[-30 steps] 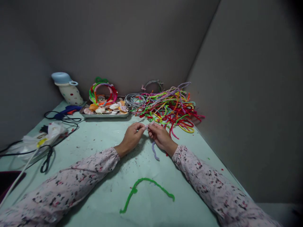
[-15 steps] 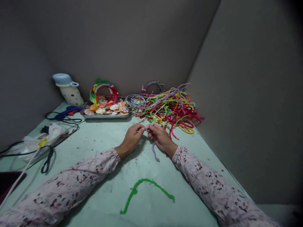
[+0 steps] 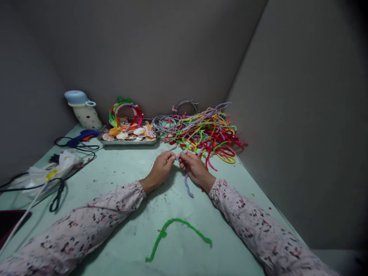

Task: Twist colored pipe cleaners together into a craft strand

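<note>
My left hand (image 3: 162,165) and my right hand (image 3: 194,167) meet over the middle of the table, fingertips almost touching. Both are pinched on a pale pink-lilac pipe cleaner (image 3: 178,156), of which only a short bit shows between them. A lilac pipe cleaner end (image 3: 188,186) hangs below my right hand; whether it belongs to the same piece is hidden by the palm. Nearer to me lies a bent green pipe cleaner (image 3: 178,219) with a small knot on its left side.
Behind my hands is a heap of colourful pipe cleaners (image 3: 207,126), beside grey wire coils (image 3: 166,123). A metal tray (image 3: 129,142) holds shells and wrapped rings (image 3: 140,115). Left are a bottle (image 3: 84,113), black cable (image 3: 93,153) and plastic bag (image 3: 67,159). A wall (image 3: 287,134) stands right.
Hardly anything differs. Both hands keep their pinch in the same place, with only a tiny shift of the fingers; the view has tilted very slightly.
</note>
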`<action>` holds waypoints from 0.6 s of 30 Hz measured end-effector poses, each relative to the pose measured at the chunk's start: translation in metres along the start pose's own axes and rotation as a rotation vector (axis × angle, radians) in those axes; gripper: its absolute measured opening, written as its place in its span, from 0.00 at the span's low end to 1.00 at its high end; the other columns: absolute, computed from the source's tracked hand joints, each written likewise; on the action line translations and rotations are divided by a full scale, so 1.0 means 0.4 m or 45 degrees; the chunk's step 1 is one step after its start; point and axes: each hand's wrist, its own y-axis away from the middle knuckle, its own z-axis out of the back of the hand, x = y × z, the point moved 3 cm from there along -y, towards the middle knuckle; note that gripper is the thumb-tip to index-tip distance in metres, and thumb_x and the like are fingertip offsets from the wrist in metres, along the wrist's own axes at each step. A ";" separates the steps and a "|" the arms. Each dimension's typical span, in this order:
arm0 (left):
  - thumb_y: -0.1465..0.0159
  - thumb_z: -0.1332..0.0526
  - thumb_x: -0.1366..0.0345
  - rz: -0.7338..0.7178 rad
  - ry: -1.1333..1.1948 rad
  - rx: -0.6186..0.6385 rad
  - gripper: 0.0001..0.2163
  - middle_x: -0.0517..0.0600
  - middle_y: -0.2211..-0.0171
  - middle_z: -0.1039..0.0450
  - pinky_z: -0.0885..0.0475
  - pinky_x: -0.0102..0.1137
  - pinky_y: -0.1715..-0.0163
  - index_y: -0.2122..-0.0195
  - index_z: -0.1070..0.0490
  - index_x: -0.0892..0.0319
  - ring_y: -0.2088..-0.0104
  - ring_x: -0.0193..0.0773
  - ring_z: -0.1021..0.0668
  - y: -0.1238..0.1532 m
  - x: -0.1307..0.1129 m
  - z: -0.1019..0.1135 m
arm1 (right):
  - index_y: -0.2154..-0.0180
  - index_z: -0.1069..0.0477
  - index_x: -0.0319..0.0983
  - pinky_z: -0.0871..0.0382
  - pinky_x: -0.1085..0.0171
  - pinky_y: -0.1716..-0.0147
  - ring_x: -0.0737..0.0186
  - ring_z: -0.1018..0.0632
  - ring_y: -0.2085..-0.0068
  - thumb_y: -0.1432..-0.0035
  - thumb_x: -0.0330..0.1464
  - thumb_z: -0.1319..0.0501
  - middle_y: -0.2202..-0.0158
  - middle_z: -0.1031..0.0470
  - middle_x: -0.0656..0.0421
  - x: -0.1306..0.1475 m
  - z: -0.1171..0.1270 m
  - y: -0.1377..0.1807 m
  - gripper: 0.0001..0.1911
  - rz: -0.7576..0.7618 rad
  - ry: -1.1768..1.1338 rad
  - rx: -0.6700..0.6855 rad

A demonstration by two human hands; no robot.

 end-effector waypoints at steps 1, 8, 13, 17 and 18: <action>0.35 0.50 0.60 0.003 0.004 -0.004 0.12 0.50 0.68 0.28 0.33 0.31 0.60 0.68 0.30 0.59 0.63 0.38 0.27 0.000 0.000 0.001 | 0.70 0.30 0.37 0.41 0.72 0.79 0.74 0.32 0.77 0.50 0.41 0.33 0.74 0.30 0.63 0.001 -0.001 0.000 0.14 -0.002 0.001 0.001; 0.38 0.46 0.65 -0.038 -0.070 -0.038 0.08 0.49 0.66 0.28 0.33 0.33 0.58 0.65 0.29 0.58 0.62 0.38 0.27 0.002 0.001 0.003 | 0.71 0.31 0.38 0.41 0.72 0.80 0.74 0.32 0.77 0.53 0.42 0.31 0.74 0.30 0.63 0.001 -0.001 -0.003 0.16 -0.003 -0.024 -0.035; 0.40 0.44 0.67 -0.074 -0.192 -0.090 0.06 0.49 0.66 0.27 0.33 0.34 0.58 0.65 0.28 0.58 0.62 0.39 0.27 0.004 -0.005 0.003 | 0.71 0.30 0.38 0.41 0.71 0.80 0.73 0.32 0.77 0.52 0.42 0.32 0.75 0.30 0.63 -0.001 0.002 -0.004 0.15 -0.006 -0.022 -0.016; 0.40 0.42 0.66 -0.098 -0.267 -0.128 0.04 0.50 0.66 0.27 0.33 0.35 0.58 0.65 0.29 0.58 0.61 0.40 0.27 0.003 -0.011 0.006 | 0.71 0.30 0.38 0.41 0.71 0.80 0.73 0.32 0.77 0.52 0.42 0.32 0.74 0.30 0.63 0.001 0.000 -0.003 0.15 -0.009 -0.018 -0.017; 0.40 0.42 0.66 -0.102 -0.270 -0.139 0.04 0.50 0.66 0.27 0.33 0.35 0.58 0.66 0.29 0.58 0.61 0.40 0.27 0.002 -0.011 0.007 | 0.71 0.30 0.38 0.41 0.71 0.80 0.73 0.32 0.77 0.52 0.42 0.32 0.74 0.30 0.63 0.002 -0.001 -0.003 0.15 -0.008 -0.016 -0.018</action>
